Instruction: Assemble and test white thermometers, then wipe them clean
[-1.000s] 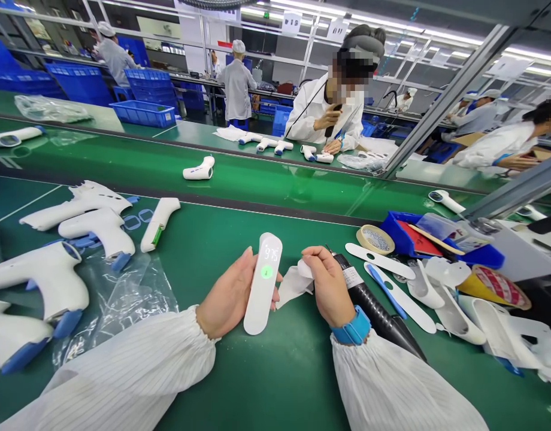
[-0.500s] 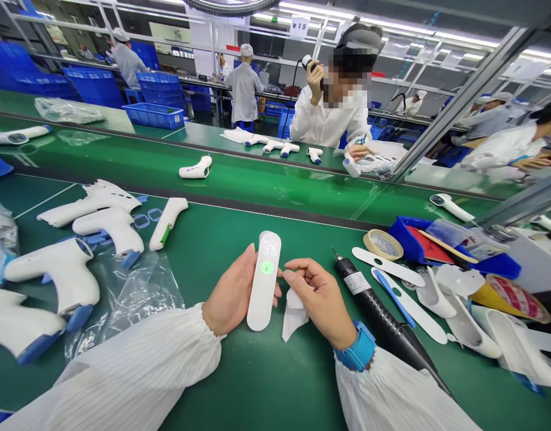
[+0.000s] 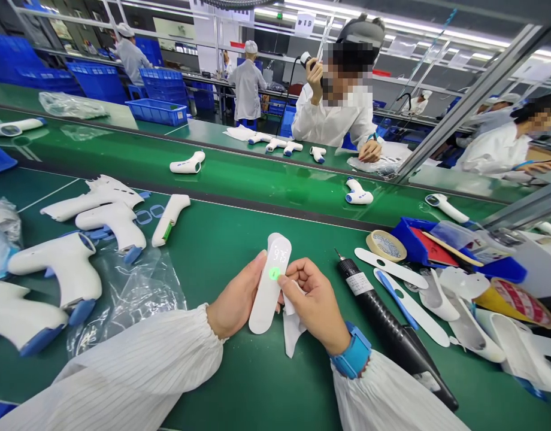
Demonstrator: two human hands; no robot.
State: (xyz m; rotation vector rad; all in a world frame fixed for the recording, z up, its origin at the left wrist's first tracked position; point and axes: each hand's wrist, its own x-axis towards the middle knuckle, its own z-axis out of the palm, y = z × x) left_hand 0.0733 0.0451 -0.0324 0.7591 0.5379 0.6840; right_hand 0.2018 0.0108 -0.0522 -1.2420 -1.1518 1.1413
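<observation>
My left hand (image 3: pixel 234 301) grips a slim white thermometer (image 3: pixel 270 282) upright over the green table; its display shows lit digits and a green button glows below them. My right hand (image 3: pixel 317 304) is closed on a white cloth (image 3: pixel 293 326), with a fingertip touching the thermometer beside the green button. A blue band (image 3: pixel 355 354) sits on my right wrist. Both arms wear white sleeves.
White gun-shaped thermometers (image 3: pixel 64 269) lie on clear plastic at the left. A black electric screwdriver (image 3: pixel 392 335), white shells (image 3: pixel 455 305), tape (image 3: pixel 385 244) and a blue tray (image 3: pixel 414 245) sit right. More thermometers (image 3: pixel 359 193) ride the green conveyor (image 3: pixel 257 179). A person in white (image 3: pixel 342 102) works opposite.
My right hand came against the thermometer, bringing the cloth up beside it. The thermometer tilted slightly right. A thermometer has appeared on the conveyor in front of the person opposite.
</observation>
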